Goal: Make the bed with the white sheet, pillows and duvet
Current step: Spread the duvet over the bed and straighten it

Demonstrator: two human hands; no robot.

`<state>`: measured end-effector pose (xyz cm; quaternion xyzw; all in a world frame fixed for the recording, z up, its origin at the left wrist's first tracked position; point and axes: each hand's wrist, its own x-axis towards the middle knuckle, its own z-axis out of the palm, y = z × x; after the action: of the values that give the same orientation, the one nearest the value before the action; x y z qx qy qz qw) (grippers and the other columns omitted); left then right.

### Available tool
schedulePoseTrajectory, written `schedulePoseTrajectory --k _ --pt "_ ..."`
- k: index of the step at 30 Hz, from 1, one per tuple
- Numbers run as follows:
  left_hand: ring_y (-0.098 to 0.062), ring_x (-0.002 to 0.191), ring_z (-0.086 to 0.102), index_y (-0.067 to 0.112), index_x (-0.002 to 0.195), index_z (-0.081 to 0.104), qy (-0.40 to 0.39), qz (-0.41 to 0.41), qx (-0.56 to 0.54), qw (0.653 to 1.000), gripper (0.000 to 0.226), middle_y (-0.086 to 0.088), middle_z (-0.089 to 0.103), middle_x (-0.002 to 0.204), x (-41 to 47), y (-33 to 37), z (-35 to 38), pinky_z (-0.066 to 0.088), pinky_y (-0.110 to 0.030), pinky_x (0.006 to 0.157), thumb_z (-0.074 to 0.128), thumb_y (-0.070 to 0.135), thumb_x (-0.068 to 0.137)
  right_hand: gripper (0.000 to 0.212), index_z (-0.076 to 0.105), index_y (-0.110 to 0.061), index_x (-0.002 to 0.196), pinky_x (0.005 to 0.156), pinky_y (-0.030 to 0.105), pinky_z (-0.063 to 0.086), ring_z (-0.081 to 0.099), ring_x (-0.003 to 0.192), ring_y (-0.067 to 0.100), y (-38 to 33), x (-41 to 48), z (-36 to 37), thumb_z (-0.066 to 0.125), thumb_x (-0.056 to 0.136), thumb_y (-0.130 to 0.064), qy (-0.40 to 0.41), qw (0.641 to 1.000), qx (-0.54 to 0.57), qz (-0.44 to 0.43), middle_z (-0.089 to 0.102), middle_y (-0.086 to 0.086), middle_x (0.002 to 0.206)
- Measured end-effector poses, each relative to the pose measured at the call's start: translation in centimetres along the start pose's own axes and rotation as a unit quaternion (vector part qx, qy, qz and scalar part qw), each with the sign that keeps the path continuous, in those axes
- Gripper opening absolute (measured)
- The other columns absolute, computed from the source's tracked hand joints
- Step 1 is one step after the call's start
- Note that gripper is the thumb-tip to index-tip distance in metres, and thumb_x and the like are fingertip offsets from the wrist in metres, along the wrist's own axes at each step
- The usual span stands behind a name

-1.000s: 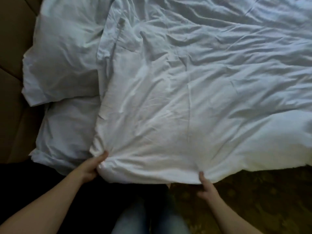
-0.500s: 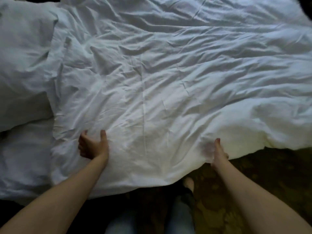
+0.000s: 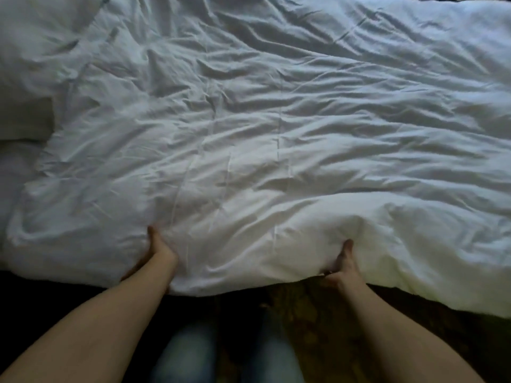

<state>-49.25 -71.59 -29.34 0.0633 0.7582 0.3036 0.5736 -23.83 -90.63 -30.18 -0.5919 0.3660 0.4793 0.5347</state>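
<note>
The crumpled white duvet covers nearly the whole bed, and its near edge hangs over the side in front of me. My left hand grips a fold near that edge, thumb on top and fingers buried in the fabric. Further right, my right hand grips the puffy edge of the duvet, thumb pointing up. Two white pillows lie at the far left: one pillow on top, with the second pillow partly under the duvet's corner.
A dark patterned carpet shows below the bed edge. My legs in blue jeans stand close to the bed, between my arms. Everything under the duvet is hidden.
Both hands have shifted right along the duvet's near edge and taken new holds. The brown headboard has left the view, and the duvet lies flatter and wider.
</note>
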Motion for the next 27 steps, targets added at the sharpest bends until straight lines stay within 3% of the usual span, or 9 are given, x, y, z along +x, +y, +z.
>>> schedulePoseTrajectory --k 7,10,12,15,17,20,23,25,27 --pt "-0.02 0.092 0.063 0.017 0.089 0.062 -0.16 0.039 -0.103 0.981 0.028 -0.004 0.067 0.112 1.5 0.7 -2.0 0.045 -0.036 0.092 0.054 0.044 0.089 0.097 0.051 -0.012 0.133 0.084 0.043 0.055 0.054 0.12 0.027 1.1 2.3 -6.2 0.093 0.049 -0.036 -0.221 0.955 0.156 -0.122 0.049 0.01 0.139" --pt "-0.015 0.072 0.071 0.016 0.082 0.075 -0.33 0.071 -0.131 0.932 0.061 -0.001 0.075 0.083 -0.2 1.1 -4.9 0.05 -0.042 0.084 0.09 0.049 0.033 0.06 0.02 -0.015 0.143 0.108 0.047 0.033 0.026 0.139 0.03 3.6 3.4 -10.3 0.037 0.097 -0.048 -0.221 0.952 0.16 -0.137 0.022 0.008 0.152" --pt "-0.014 0.079 0.07 0.017 0.097 0.067 -0.326 0.021 -0.072 0.943 0.08 0.0 0.073 0.092 -0.8 0.2 -7.0 0.048 -0.043 0.089 0.094 0.045 0.027 0.053 0.022 -0.013 0.145 0.102 0.042 0.041 0.044 0.129 0.029 4.6 2.4 -10.7 0.019 0.101 -0.043 -0.254 0.952 0.121 -0.12 0.045 0.016 0.139" --pt "-0.023 0.121 0.05 0.011 0.125 0.051 -0.166 -0.019 0.017 0.986 0.045 -0.008 0.05 0.134 -0.6 -1.6 -6.4 0.03 -0.045 0.106 0.053 0.041 0.091 0.014 0.056 -0.007 0.1 0.047 0.028 0.055 0.069 0.056 0.023 3.5 0.2 -9.8 0.052 0.092 -0.018 -0.04 0.997 0.024 -0.065 0.071 0.014 0.066" --pt "-0.032 0.132 0.037 0.003 0.14 0.035 -0.108 -0.008 0.092 0.99 0.062 -0.018 0.036 0.146 0.1 -1.7 -5.1 0.028 -0.044 0.106 0.038 0.046 0.096 0.043 0.053 -0.002 0.114 0.076 0.032 0.053 0.065 0.087 0.03 2.0 0.5 -9.0 0.064 0.083 -0.029 0.085 0.989 -0.065 -0.107 0.067 0.019 0.099" --pt "-0.032 0.139 0.023 0.0 0.148 0.015 0.02 0.061 0.133 0.989 0.097 -0.02 0.018 0.154 3.8 -1.3 -3.6 0.021 -0.042 0.109 0.052 0.064 0.083 0.076 0.03 -0.006 0.141 0.111 0.044 0.023 0.034 0.133 0.033 -0.6 0.9 -6.1 0.066 0.08 -0.033 0.369 0.872 -0.173 -0.271 0.031 0.017 0.147" --pt "-0.043 0.142 0.006 -0.008 0.147 0.005 0.189 0.138 0.23 0.945 0.103 -0.032 0.007 0.151 3.8 -1.0 -1.3 0.004 -0.05 0.112 0.06 0.049 0.08 0.079 0.022 -0.014 0.148 0.113 0.052 0.004 0.018 0.142 0.031 -1.9 -1.7 -0.6 0.045 0.08 -0.049 0.313 0.731 -0.375 -0.476 0.02 0.014 0.154" --pt "-0.048 0.139 0.012 -0.002 0.147 0.015 0.233 0.33 0.321 0.856 0.084 -0.034 0.013 0.149 1.1 -1.1 0.1 0.008 -0.055 0.11 0.055 0.033 0.082 0.08 0.03 -0.021 0.146 0.11 0.056 0.003 0.021 0.141 0.032 -2.4 -1.4 2.8 0.03 0.075 -0.057 0.244 0.629 -0.478 -0.562 0.026 0.01 0.153" --pt "-0.047 0.134 0.025 0.012 0.143 0.032 0.141 0.6 0.41 0.673 0.07 -0.029 0.03 0.146 0.7 -0.5 0.9 0.018 -0.052 0.104 0.05 0.033 0.079 0.077 0.03 -0.028 0.145 0.109 0.056 -0.003 0.015 0.143 0.032 -2.5 -1.3 6.3 0.023 0.076 -0.061 0.177 0.552 -0.561 -0.591 0.025 0.003 0.154"
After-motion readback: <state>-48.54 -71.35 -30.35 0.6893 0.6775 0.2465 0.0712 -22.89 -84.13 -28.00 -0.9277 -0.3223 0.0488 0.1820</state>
